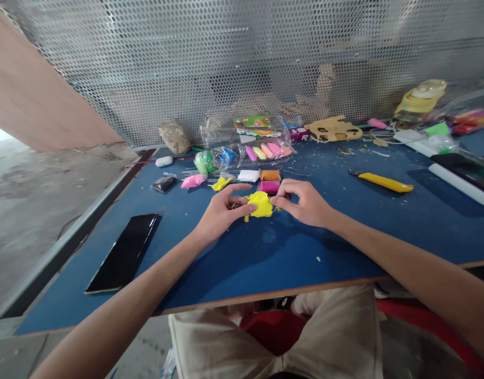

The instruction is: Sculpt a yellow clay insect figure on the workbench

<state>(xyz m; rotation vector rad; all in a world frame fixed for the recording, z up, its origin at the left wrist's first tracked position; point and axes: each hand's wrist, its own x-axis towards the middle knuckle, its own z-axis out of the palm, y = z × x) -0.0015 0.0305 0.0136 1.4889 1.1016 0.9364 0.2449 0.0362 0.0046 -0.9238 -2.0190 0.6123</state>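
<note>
A lump of bright yellow clay [259,204] is between my two hands, above the blue table [242,273]. My left hand [225,210] grips its left side, with the thumb on the front. Some thin, dark, wiry pieces show beside the lump at those fingers. At the right edge of the clay, my right hand [300,201] is closed in a pinch; what lies between its fingertips is too small to make out. Just behind the lump sit a magenta packet [268,187], an orange packet [270,175] and a white packet [248,176].
A black phone [124,253] lies at the left, and a yellow cutter [386,182] at the right. Pink clay [193,181], a black packet [164,183] and a bag of coloured clay [267,151] are farther back. Behind them stands a perforated metal screen [242,63].
</note>
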